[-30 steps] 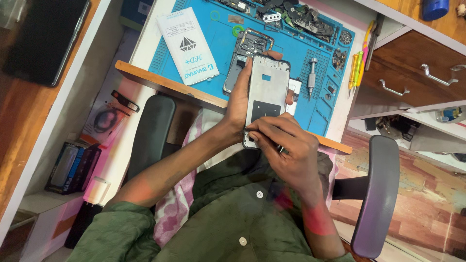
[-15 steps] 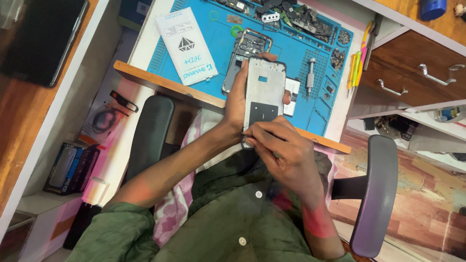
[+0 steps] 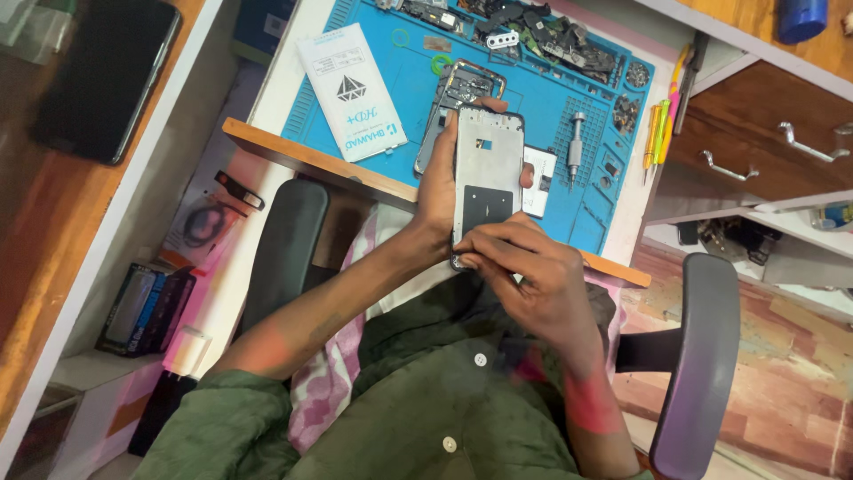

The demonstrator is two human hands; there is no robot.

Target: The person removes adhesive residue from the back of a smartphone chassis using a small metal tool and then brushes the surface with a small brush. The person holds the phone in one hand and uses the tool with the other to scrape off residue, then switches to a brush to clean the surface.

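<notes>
Both hands hold a phone mid-frame at the centre of the frame.

The right hand stays curled against the lower end of the phone mid-frame, fingers closed there; the left hand still clamps its edge, barely shifted since before. Beyond lie a second phone chassis, a screwdriver, and a white packet on the blue repair mat, upper centre.

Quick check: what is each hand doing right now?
Left hand: closed around the side of the phone frame, holding it up.
Right hand: fingers pinched at the frame's bottom edge; whether they hold anything cannot be told.
</notes>
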